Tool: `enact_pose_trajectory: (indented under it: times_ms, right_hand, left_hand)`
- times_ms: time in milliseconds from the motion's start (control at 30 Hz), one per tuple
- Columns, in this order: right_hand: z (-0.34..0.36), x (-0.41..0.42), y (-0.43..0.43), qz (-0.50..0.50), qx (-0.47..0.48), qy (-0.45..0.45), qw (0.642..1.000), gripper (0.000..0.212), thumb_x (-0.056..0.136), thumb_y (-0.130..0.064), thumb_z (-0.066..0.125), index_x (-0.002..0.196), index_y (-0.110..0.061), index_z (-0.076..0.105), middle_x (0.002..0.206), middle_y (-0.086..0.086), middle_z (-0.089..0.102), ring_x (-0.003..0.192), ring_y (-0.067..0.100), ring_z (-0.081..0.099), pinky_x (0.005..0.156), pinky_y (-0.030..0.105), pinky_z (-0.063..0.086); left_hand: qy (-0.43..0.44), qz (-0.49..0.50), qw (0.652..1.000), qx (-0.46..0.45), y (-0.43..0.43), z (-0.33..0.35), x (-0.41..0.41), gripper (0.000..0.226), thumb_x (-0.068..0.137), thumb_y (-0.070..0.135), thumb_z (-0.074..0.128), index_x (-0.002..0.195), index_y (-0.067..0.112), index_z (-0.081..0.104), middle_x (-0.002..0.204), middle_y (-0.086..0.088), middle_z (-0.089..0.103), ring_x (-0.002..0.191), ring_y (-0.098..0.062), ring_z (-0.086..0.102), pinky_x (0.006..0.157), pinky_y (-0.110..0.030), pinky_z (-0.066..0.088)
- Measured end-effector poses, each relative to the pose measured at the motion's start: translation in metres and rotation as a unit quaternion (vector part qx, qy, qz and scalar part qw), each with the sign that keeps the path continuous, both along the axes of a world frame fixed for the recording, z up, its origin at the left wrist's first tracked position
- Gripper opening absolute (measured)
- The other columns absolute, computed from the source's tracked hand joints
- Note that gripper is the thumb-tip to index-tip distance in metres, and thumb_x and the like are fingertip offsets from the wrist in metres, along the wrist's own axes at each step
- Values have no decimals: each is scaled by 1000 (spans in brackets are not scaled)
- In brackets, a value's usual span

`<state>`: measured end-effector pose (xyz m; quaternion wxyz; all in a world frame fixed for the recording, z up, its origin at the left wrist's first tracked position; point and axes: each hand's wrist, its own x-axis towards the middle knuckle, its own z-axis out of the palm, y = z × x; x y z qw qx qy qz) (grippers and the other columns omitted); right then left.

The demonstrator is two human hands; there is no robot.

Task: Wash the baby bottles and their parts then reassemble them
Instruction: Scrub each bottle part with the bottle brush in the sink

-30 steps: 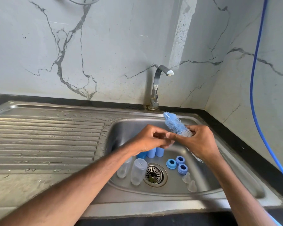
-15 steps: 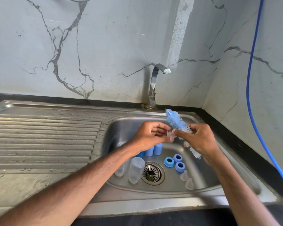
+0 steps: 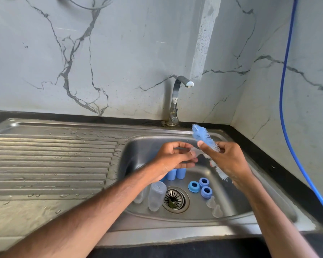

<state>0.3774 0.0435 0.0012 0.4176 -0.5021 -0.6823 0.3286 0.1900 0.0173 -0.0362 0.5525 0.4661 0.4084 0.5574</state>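
Over the sink basin [image 3: 237, 207], my left hand [image 3: 172, 158] pinches a small clear teat [image 3: 251, 152], mostly hidden by my fingers. My right hand [image 3: 227, 161] grips a blue-and-white bottle brush [image 3: 202, 135], blue bristles pointing up and away. On the basin floor stand clear bottles [image 3: 157, 195] upside down, blue caps [image 3: 175, 174], three blue collar rings [image 3: 200, 187] and two clear teats [image 3: 213, 206].
The tap [image 3: 176, 101] stands behind the basin with no water running. A wet ribbed drainboard [image 3: 50, 157] lies to the left. A blue hose [image 3: 285, 108] hangs down the right wall. The drain strainer [image 3: 174, 199] sits mid-basin.
My hands have drawn slightly apart. The brush has tilted a little more upright in my right hand, and the view has shifted a bit upward.
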Motion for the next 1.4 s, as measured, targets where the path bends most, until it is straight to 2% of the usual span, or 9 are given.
enact_pose_trajectory:
  times_ms: [100, 233, 333, 467, 767, 900, 1067, 1233, 1400]
  right_hand:
    - [1, 0, -1, -3, 28, -24, 999, 63, 95, -64, 62, 61, -14, 43, 51, -8, 37, 47, 11, 29, 51, 28, 26]
    - [1, 2, -6, -10, 125, -87, 988, 14, 94, -37, 71, 96, -24, 76, 80, -10, 74, 70, 16, 65, 66, 36, 52]
    - [0, -4, -12, -6, 187, -128, 974, 21, 91, -32, 76, 112, -28, 75, 95, -16, 75, 82, 6, 66, 70, 28, 48]
    - [-3, -13, -16, 8, 227, -138, 964, 17, 91, -29, 78, 108, -27, 76, 90, -15, 75, 77, 7, 66, 69, 34, 54]
    - [-10, -15, -7, -30, 278, -148, 949, 21, 93, -24, 76, 112, -29, 74, 103, -11, 77, 87, 18, 70, 75, 37, 57]
    - [-16, -29, -19, 31, 300, -179, 937, 26, 92, -30, 77, 117, -27, 75, 110, -12, 76, 94, 15, 70, 78, 37, 58]
    - [-7, -14, 1, -72, 267, -134, 952, 18, 93, -31, 75, 111, -26, 75, 100, -9, 77, 83, 19, 70, 74, 41, 58]
    - [-20, -23, -14, 17, 311, -153, 938, 24, 91, -25, 79, 115, -22, 75, 111, -8, 76, 93, 19, 72, 78, 39, 59]
    - [-11, -10, 10, -76, 262, -134, 953, 20, 93, -29, 76, 113, -25, 76, 108, -6, 77, 87, 20, 71, 76, 43, 59]
  left_hand:
    - [4, 45, 999, -22, -2, 4, -2, 30, 88, 0, 77, 116, -5, 66, 106, -23, 75, 92, -29, 77, 77, -33, 64]
    - [-36, 102, 993, -47, -4, 8, -6, 16, 90, -1, 75, 104, -2, 68, 88, -18, 75, 82, -27, 76, 74, -30, 64]
    - [-77, 132, 986, -62, -7, 8, -10, 22, 90, -1, 74, 110, -9, 69, 93, -20, 74, 84, -28, 76, 76, -29, 63]
    - [-128, 151, 978, -69, -9, 8, -10, 20, 90, -5, 72, 109, -10, 70, 103, -23, 76, 80, -24, 76, 77, -28, 63]
    - [-149, 107, 980, -76, -10, 13, 3, 7, 92, -5, 69, 98, -5, 73, 94, -16, 77, 78, -18, 75, 71, -22, 61]
    - [-144, 107, 980, -83, -10, 13, 0, 14, 93, -9, 63, 94, -1, 74, 89, -13, 78, 78, -18, 73, 71, -22, 62]
    - [-145, 101, 982, -67, -12, 19, 1, 7, 94, -7, 66, 94, -5, 72, 82, -11, 76, 69, -14, 73, 73, -20, 61]
    - [-146, 107, 980, -82, -11, 17, -10, 13, 92, -11, 63, 96, -4, 73, 86, -12, 77, 68, -12, 73, 64, -19, 58]
    - [-153, 77, 983, -70, -9, 22, -10, 20, 93, -7, 67, 112, -14, 67, 90, -13, 75, 71, -14, 74, 73, -22, 62]
